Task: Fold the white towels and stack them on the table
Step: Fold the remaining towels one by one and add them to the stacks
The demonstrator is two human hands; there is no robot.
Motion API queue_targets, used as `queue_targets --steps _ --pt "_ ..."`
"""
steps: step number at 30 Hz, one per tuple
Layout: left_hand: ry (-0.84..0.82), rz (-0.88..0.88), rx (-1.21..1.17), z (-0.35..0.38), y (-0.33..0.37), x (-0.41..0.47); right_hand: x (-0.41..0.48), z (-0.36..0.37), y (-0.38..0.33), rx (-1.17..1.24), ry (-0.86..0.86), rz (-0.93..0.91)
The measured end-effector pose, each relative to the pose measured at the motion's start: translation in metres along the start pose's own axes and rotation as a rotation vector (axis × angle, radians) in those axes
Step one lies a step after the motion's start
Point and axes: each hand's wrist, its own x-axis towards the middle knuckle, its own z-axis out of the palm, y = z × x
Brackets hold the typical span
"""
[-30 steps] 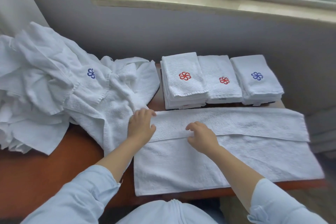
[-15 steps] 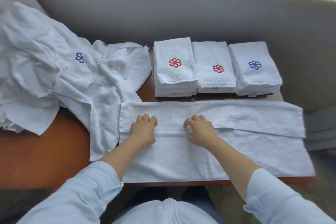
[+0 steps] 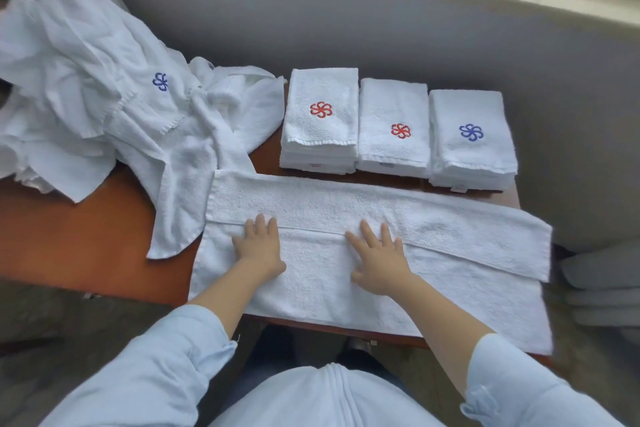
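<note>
Towel (image 3: 450,291) under left hand (image 3: 259,250), right hand (image 3: 379,262); 3 stacks (image 3: 393,149), pinwheel emblems (image 3: 321,109).

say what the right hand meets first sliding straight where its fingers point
Flat on the half-folded white towel, the right hand would probably reach the leftmost red-flower folded towel stack first.

Three folded towel stacks (image 3: 320,121) (image 3: 393,135) (image 3: 471,139), one spread towel (image 3: 450,291), one crumpled heap (image 3: 97,55), two hands (image 3: 259,248) (image 3: 379,262).
</note>
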Motion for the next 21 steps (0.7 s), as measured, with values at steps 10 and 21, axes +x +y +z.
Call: queue_targets --steps 10,21 --pt "0.062 -0.005 -0.176 0.049 0.011 -0.038 -0.031 0.025 0.005 0.011 0.143 -0.341" --pt "0.127 -0.035 -0.206 0.096 -0.027 -0.079 -0.056 0.072 -0.019 -0.191 0.133 -0.371"
